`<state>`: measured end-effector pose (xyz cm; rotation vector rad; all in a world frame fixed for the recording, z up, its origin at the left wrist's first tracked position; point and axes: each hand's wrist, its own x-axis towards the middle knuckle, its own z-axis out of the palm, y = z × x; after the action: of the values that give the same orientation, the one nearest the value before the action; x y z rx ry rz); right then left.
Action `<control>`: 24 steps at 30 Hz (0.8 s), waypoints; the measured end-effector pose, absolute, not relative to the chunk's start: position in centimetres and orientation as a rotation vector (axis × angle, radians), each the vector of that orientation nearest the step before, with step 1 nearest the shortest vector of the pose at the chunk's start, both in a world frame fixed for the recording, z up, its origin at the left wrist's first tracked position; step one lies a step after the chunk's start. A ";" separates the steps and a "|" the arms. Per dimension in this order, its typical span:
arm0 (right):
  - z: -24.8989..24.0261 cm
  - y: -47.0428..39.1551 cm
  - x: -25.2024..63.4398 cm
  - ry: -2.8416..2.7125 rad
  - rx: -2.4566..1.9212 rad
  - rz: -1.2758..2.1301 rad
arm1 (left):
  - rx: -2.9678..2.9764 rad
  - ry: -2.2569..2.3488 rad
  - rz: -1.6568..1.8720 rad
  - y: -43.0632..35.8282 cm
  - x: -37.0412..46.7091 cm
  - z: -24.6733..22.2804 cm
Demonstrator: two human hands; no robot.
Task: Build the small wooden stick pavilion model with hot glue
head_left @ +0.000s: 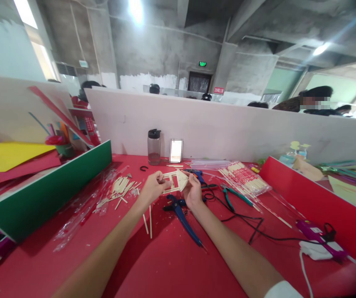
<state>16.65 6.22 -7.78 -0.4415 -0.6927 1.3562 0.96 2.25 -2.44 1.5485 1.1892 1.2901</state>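
A small house-shaped frame of pale wooden sticks (181, 180) is held up above the red table, its pointed end toward the right. My left hand (155, 188) grips its left end, thumb and fingers closed on the sticks. At the pointed end, my right hand (194, 191) pinches the frame, with some fingertips hidden behind it. Just below lies a tool with dark blue handles (182, 219). Two loose sticks (150, 221) rest near my left forearm. Behind my right hand is a blue glue gun (199, 175), partly covered.
A pile of cut sticks (122, 188) lies left beside plastic wrappers (86, 211). Green-handled pliers (229, 198), black cable (258, 225) and packed sticks (246, 178) are right. A bottle (154, 148) stands behind. Green (56, 186) and red (317, 203) dividers flank the table.
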 end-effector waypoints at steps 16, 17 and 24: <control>-7.8 6.2 16.6 -0.704 -0.438 1.349 | 1.633 1.336 1.274 2.2 0.9 -2.5; -7.8 6.1 16.6 -0.710 -0.439 1.347 | 1.645 1.343 1.276 2.3 0.9 -2.6; -7.7 6.1 16.6 -0.687 -0.422 1.364 | 1.722 1.366 1.352 2.1 0.9 -2.4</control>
<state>16.62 6.10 -7.66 -0.4220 -0.6869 1.3636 0.92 2.12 -2.42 1.7223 1.3659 1.3517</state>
